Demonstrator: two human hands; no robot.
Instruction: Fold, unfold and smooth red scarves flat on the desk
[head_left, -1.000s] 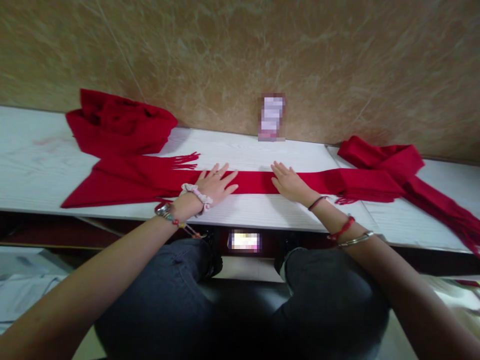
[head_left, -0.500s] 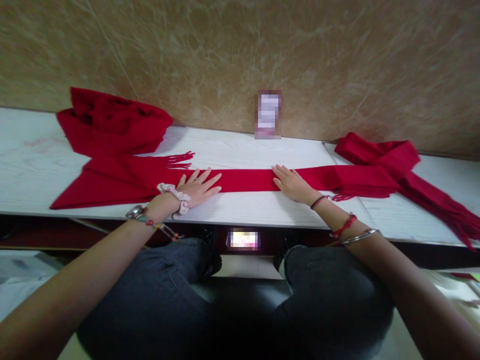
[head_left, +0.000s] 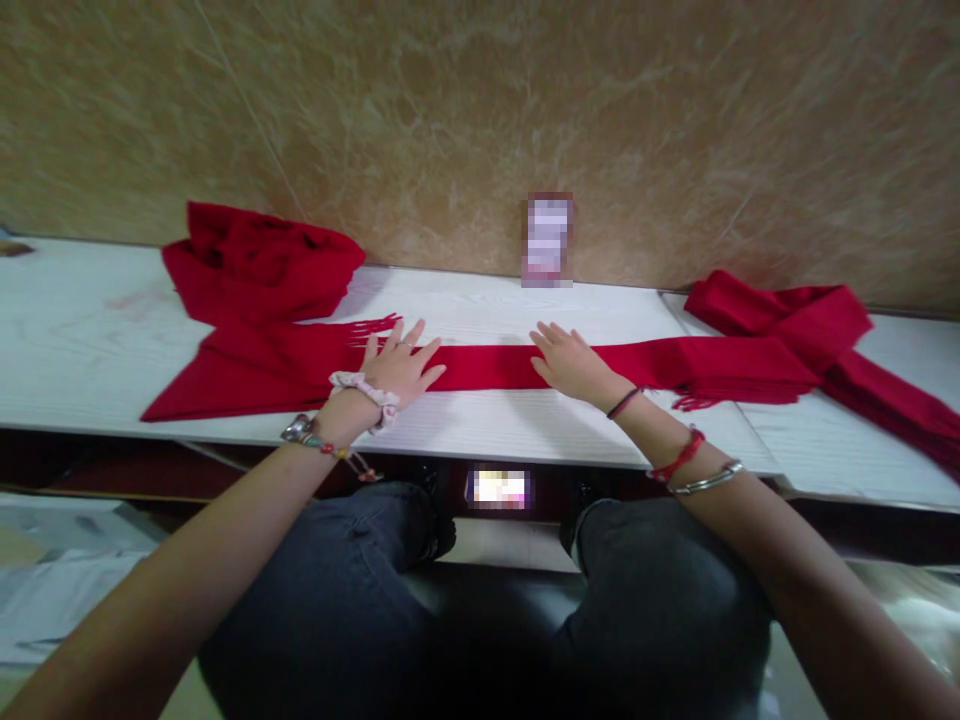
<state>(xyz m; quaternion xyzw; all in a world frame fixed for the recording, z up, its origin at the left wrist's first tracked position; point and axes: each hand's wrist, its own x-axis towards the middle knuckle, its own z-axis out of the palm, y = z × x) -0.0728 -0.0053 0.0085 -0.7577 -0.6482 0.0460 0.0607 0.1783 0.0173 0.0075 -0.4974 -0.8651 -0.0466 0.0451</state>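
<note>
A red scarf [head_left: 487, 367] lies in a long narrow strip across the white table, with fringe showing near its left part and under its right part. My left hand [head_left: 401, 367] is over the strip's left part, fingers spread, a ring on one finger. On the strip's right part is my right hand [head_left: 574, 362], palm down with its fingers stretched out. Neither hand grips the cloth. To the left the red cloth widens into a flat fold, and a bunched red heap [head_left: 262, 265] sits behind it. A loose red fringed length [head_left: 795, 310] crosses the strip's right end.
The white table [head_left: 480, 430] runs along a brown marbled wall [head_left: 420, 130]. A blurred-out upright object [head_left: 549, 240] stands against the wall. Papers [head_left: 75, 590] lie low at the left. My knees are under the table's front edge.
The whole view has shifted slightly, so things appear a little further right. My right hand has moved slightly left along the strip, towards my left hand. The scarf keeps its layout.
</note>
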